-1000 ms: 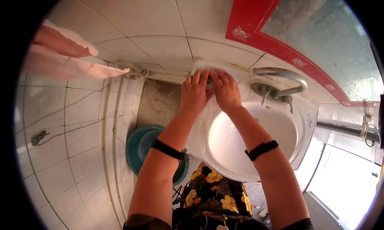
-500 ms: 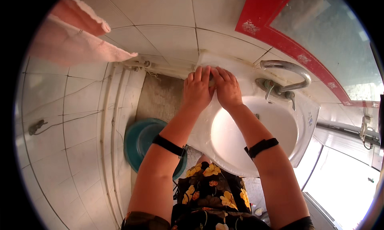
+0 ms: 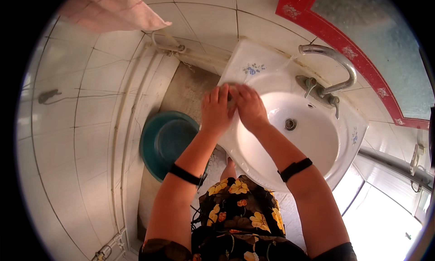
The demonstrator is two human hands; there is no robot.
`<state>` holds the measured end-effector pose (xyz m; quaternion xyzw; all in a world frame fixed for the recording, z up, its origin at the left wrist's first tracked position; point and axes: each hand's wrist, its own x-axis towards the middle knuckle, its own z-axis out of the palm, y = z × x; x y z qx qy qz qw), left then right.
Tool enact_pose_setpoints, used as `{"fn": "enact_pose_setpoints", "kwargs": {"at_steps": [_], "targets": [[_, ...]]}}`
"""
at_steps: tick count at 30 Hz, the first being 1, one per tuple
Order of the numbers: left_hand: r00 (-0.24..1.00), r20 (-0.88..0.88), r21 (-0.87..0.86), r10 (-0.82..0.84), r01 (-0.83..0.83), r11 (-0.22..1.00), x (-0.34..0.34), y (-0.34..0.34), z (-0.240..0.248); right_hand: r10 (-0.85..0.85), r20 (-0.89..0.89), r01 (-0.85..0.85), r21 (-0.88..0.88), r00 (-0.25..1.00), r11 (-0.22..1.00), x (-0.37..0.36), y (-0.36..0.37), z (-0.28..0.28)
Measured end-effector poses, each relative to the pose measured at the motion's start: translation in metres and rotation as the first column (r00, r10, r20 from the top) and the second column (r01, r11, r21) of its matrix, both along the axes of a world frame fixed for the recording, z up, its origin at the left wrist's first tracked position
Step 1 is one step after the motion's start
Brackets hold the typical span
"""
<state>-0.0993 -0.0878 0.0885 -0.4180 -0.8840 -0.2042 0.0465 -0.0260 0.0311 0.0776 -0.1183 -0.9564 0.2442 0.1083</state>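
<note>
Both my hands are side by side at the left edge of a white sink (image 3: 290, 168), fingers bent downward. My left hand (image 3: 216, 110) presses at the sink's rim, and my right hand (image 3: 249, 107) touches it along the thumbs. A small greyish thing (image 3: 232, 85) shows between the fingertips; the hands cover most of it, so its kind cannot be made out. Right of the hands, the basin's drain (image 3: 290, 124) is visible. A curved metal faucet (image 3: 346, 63) stands at the back right, with a faint clear streak by its spout.
A teal plastic basin (image 3: 170, 145) stands on the floor at the left. A pink towel (image 3: 120, 11) hangs at the upper left. Pipes (image 3: 129, 125) run along the tiled left wall. A red-framed mirror (image 3: 376, 73) is at the upper right.
The view has shifted, showing more of the sink's back left corner, with its blue flower print, and the drain. My hands have come back toward me along the left edge.
</note>
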Motion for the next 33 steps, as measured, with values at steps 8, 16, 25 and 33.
{"fn": "enact_pose_setpoints", "kwargs": {"at_steps": [8, 16, 25, 33], "targets": [[0.985, 0.083, -0.139, 0.15, -0.138, 0.981, 0.062, -0.071, 0.002, 0.268, 0.046, -0.272, 0.137, 0.962, 0.953, 0.042, -0.047, -0.008], [0.964, 0.108, -0.085, 0.242, -0.233, 0.969, 0.113, -0.087, -0.005, 0.3, 0.066, -0.293, -0.092, 0.952, 0.952, 0.093, -0.063, -0.003], [0.959, 0.038, -0.06, 0.282, -0.28, 0.958, 0.048, -0.038, -0.006, 0.127, -0.062, -0.122, 0.07, 0.99, 0.99, 0.021, -0.046, -0.001], [0.994, 0.01, -0.074, 0.113, -0.112, 0.991, 0.061, -0.029, -0.008, 0.126, 0.013, -0.126, 0.048, 0.992, 0.991, 0.05, -0.021, 0.001]]}}
